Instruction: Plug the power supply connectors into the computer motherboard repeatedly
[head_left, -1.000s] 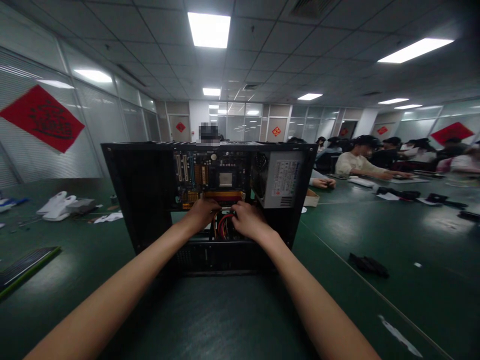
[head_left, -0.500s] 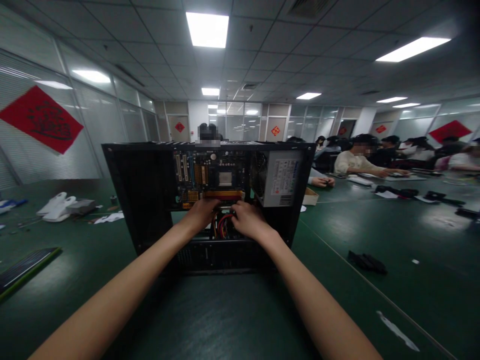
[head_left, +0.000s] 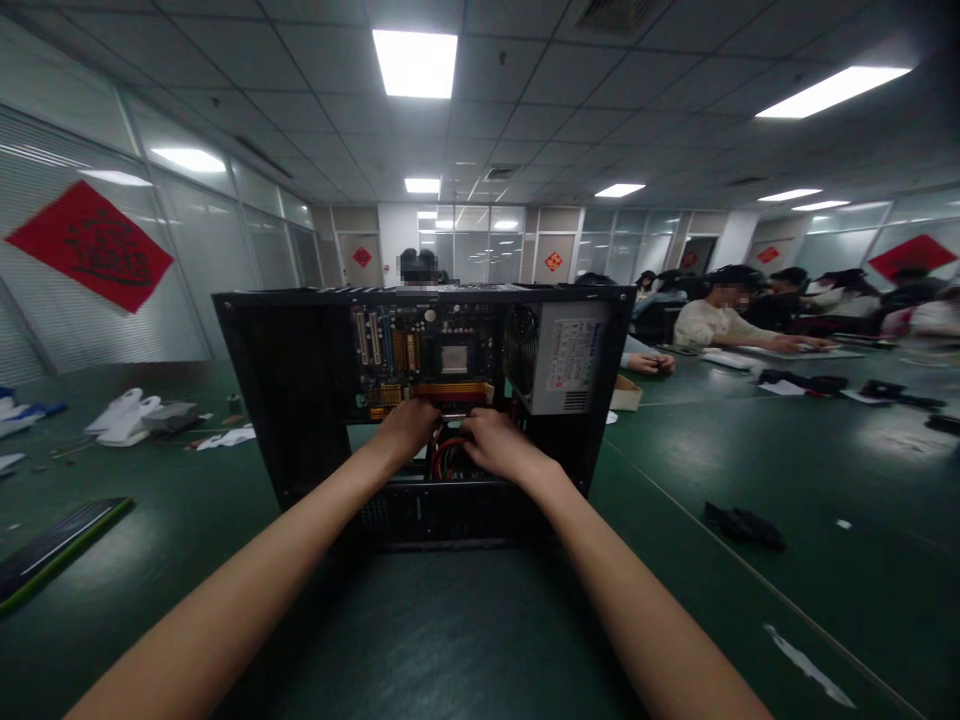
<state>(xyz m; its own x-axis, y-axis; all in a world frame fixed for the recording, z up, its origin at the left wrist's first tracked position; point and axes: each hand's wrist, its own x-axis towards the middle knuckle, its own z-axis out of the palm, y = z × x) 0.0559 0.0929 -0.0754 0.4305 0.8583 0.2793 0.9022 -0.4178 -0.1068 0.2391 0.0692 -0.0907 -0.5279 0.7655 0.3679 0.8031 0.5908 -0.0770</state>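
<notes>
An open black computer case (head_left: 465,515) stands upright in front of me, its inside facing me. My left hand (head_left: 406,430) reaches in just below the motherboard (head_left: 480,330), fingers curled and closed. Beside it, my right hand (head_left: 496,440) is bent inward with fingertips pressed together near the same spot. Between the two hands a small pale strip shows under the orange and red memory slots (head_left: 454,392); whether the fingers grip it is hidden. Red, black and yellow cables (head_left: 450,458) hang below the hands. A grey power supply (head_left: 566,362) with a fan sits at upper right.
On the green table (head_left: 667,600), a green-edged keyboard (head_left: 64,545) lies left, with a white plastic bag (head_left: 126,418) behind. To the right are a black cloth-like item (head_left: 744,525), a paper scrap (head_left: 810,665) and a small box (head_left: 627,393). Other people sit at the far right.
The whole view has shifted slightly. Both hands stay at the same place below the memory slots, with the right hand's fingers moved a little.
</notes>
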